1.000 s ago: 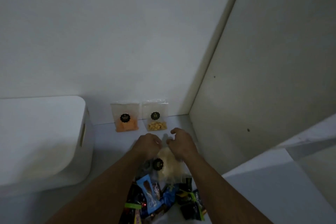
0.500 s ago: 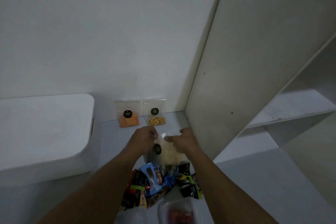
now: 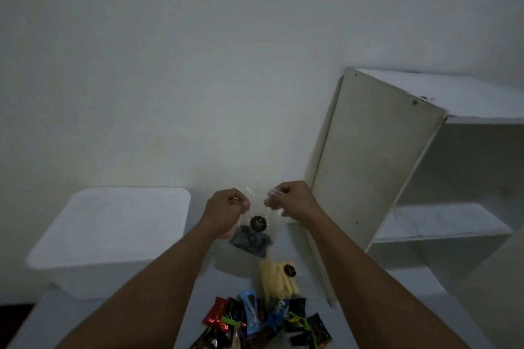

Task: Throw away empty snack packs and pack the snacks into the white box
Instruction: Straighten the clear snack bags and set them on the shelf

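Here, the left hand [image 3: 226,208] and right hand [image 3: 289,201] each hold a closed, pinching grip on the clear snack pack [image 3: 253,233] above the worktop [image 3: 226,283].

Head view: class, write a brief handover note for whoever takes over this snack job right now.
Left hand and right hand each pinch a top corner of a clear bag of dark snacks, held up.
The white box stands to the left; its top looks closed.
A yellow snack bag and a pile of small packs lie nearer the person.
Done: nothing seen packed.
Left: bin the empties, box the rest.
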The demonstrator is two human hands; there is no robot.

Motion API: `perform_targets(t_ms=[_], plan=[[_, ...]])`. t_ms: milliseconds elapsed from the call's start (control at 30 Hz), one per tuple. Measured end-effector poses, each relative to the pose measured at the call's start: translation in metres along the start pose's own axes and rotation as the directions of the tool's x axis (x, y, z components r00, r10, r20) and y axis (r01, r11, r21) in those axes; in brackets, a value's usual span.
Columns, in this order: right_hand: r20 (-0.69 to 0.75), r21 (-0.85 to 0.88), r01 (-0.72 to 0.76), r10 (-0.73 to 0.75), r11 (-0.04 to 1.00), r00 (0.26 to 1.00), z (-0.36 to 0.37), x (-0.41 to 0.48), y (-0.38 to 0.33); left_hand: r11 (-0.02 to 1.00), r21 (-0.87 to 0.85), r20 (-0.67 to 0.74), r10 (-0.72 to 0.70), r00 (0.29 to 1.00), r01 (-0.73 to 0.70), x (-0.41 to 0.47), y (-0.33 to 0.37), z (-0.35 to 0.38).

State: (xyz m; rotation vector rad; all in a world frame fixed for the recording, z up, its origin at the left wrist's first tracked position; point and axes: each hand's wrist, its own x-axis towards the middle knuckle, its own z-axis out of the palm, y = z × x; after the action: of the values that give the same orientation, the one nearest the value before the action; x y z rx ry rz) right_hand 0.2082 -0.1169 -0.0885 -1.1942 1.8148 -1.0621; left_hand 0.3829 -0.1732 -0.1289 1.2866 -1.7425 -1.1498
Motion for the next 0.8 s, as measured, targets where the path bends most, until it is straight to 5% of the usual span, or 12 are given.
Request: perform_targets(t_ms=[233,800], plan=[[0.041,0.234,0.071,-0.083,0.97,0.996,-0.02,-0.02,-0.044,0.946,-0.323,-0.146,-0.046,0.988,-0.004,-0.008,0.065,-0.036],[-0.022,0.376,0.307,-0.323,0.874,0.946,-0.04,-0.046,-0.126,0.851,-0.508,-0.123,0.078,0.989,-0.131,-0.034,0.154,-0.071]])
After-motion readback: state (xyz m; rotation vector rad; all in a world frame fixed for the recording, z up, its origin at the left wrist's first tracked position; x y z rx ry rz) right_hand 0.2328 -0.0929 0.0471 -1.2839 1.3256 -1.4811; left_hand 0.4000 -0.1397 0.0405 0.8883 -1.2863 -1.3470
